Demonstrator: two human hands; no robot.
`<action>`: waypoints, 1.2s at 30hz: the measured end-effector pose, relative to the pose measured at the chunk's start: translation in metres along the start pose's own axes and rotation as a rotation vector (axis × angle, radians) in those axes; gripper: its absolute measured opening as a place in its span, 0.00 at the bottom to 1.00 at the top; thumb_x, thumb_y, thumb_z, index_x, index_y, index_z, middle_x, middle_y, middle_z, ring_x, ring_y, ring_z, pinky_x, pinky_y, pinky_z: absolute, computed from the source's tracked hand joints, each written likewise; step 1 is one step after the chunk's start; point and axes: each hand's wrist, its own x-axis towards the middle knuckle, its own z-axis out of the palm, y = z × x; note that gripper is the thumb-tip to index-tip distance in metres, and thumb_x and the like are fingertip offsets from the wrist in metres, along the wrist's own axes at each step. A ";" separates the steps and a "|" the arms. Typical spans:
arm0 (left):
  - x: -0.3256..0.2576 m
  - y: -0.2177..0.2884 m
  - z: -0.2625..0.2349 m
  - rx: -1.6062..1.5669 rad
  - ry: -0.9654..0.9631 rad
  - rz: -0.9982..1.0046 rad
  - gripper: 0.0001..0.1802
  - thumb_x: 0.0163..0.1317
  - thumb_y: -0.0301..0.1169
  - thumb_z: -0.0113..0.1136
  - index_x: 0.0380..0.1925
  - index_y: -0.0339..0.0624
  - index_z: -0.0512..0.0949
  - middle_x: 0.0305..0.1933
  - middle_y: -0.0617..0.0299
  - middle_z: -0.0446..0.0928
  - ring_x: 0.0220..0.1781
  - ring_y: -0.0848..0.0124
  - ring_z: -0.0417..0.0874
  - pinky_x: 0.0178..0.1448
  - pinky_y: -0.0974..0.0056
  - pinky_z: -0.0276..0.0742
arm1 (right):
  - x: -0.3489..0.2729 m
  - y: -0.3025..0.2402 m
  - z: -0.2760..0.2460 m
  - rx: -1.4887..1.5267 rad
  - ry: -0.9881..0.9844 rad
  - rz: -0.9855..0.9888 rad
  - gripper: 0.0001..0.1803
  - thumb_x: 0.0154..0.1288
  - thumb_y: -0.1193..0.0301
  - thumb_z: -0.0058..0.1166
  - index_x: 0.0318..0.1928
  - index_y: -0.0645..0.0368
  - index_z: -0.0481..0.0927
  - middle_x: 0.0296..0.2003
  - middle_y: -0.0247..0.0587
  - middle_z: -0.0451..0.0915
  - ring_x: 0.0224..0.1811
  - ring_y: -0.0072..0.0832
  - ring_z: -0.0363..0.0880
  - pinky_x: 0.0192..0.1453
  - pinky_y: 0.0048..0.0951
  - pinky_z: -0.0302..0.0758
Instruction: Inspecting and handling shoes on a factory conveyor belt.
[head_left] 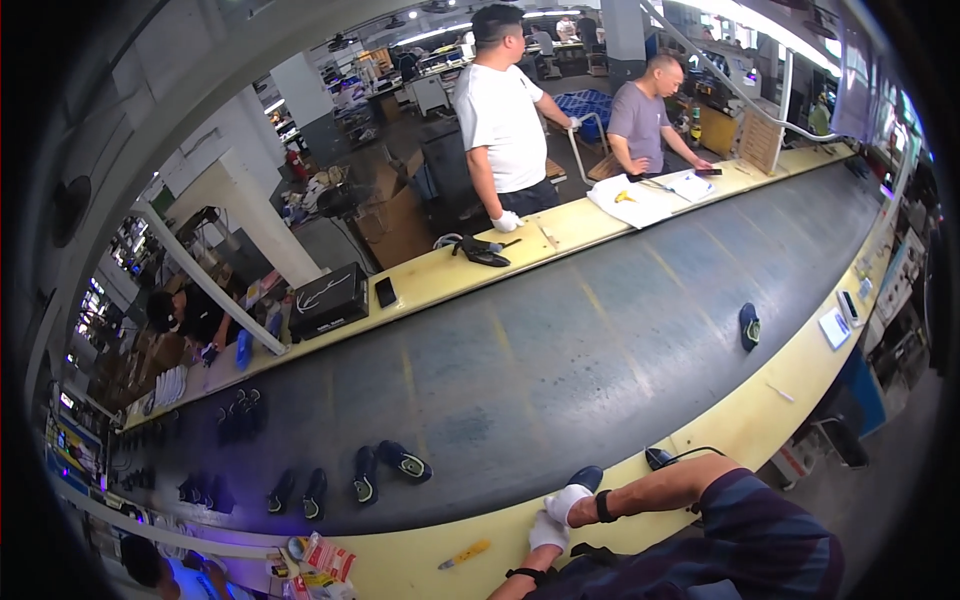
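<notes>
At the belt's near edge, my right hand (pixel 569 504), in a white glove, is closed round a dark blue shoe (pixel 586 478); only one end of the shoe shows beyond the glove. My left hand (pixel 547 532), gloved in white too, presses up against the right one with its fingers curled. Whatever lies under those left fingers is hidden. To the right, a dark object (pixel 657 458) with a thin black cord rests on the yellow ledge; its kind is unclear. A yellow-handled tool (pixel 465 555) lies on the ledge left of my hands.
Dark shoes stand on the grey conveyor belt (pixel 480 390), several at left, one shoe (pixel 750 327) far right. Across it, a person in a white shirt (pixel 505 130) and a person in grey (pixel 640 120) stand by the ledge. A black box (pixel 328 300) and a phone (pixel 386 292) lie there.
</notes>
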 end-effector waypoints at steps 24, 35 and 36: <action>0.008 0.000 -0.001 0.079 -0.112 -0.010 0.23 0.75 0.48 0.56 0.65 0.53 0.74 0.62 0.45 0.83 0.63 0.45 0.86 0.64 0.39 0.81 | -0.008 0.019 0.017 0.060 -0.009 0.029 0.17 0.77 0.62 0.48 0.52 0.60 0.82 0.44 0.61 0.88 0.46 0.57 0.90 0.46 0.57 0.84; 0.019 -0.011 0.010 0.081 -0.170 0.001 0.24 0.78 0.45 0.47 0.66 0.43 0.71 0.64 0.42 0.82 0.62 0.44 0.87 0.63 0.41 0.83 | -0.022 0.020 0.034 0.124 0.327 -0.125 0.12 0.75 0.62 0.52 0.45 0.59 0.79 0.24 0.52 0.85 0.25 0.54 0.88 0.25 0.56 0.78; 0.020 -0.012 0.010 0.085 -0.164 -0.011 0.24 0.78 0.44 0.47 0.66 0.42 0.71 0.64 0.42 0.82 0.63 0.45 0.87 0.63 0.41 0.83 | -0.023 0.017 0.034 0.132 0.336 -0.110 0.12 0.75 0.63 0.53 0.45 0.59 0.79 0.24 0.52 0.86 0.25 0.54 0.88 0.25 0.56 0.78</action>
